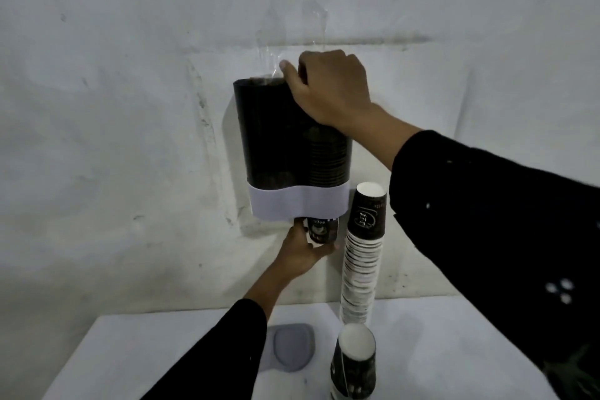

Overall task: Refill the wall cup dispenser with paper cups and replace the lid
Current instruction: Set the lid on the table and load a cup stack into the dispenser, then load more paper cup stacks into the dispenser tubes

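On the wall straight ahead, the cup dispenser (pixel 292 146) is hanging with its top uncovered, a dark see-through body over a white band. A column of cups is showing through its right-hand side, while the left side is looking dark and I cannot tell what it holds. The right hand (pixel 328 88) is resting at the upper right rim, fingers curled in narrow; whether they are pinching a cup or just pressing down I cannot tell, though the pose suggests it is feeding the column from above. The left hand (pixel 303 248) is cupping the bottom cup (pixel 319 230) poking out of the outlet, fingers closing around it, probably bracing so nothing is dropping through. Just beside the dispenser, a tall stack of cups (pixel 362 256) is standing upside down on the white table (pixel 146 351), with a shorter stack (pixel 354 364) nearer the camera. The grey lid (pixel 292 346) is lying flat on the table, waiting its turn.
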